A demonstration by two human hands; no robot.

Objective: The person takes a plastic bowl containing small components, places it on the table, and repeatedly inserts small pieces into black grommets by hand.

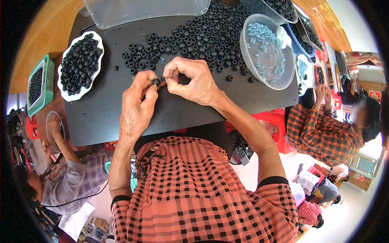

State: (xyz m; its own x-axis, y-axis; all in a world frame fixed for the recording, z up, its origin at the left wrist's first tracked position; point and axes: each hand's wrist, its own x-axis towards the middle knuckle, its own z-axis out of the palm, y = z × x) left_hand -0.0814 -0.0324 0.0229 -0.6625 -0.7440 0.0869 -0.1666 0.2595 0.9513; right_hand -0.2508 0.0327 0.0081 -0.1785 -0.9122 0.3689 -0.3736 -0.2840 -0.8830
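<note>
Over the near part of the dark tabletop, my left hand (139, 101) pinches a round black bead-like piece (156, 82) between thumb and fingers. Close to its right side, my right hand (193, 81) has its thumb and forefinger pressed together at that piece. Whatever those fingertips hold is too small to make out. Just beyond my hands lie many loose black round pieces (194, 40) with holes, spread across the table. A few tiny bluish bits (162, 60) sit among them. To the right stands a clear round tub (247, 50) holding small bluish, shiny coil-like parts (263, 36).
A white scalloped plate (100, 40) heaped with black pieces is at left, beyond it a green basket (50, 69). A clear bin (142, 12) lies at the back. People work on both sides, one in an orange checked shirt (324, 133). A red stool (279, 127) stands right.
</note>
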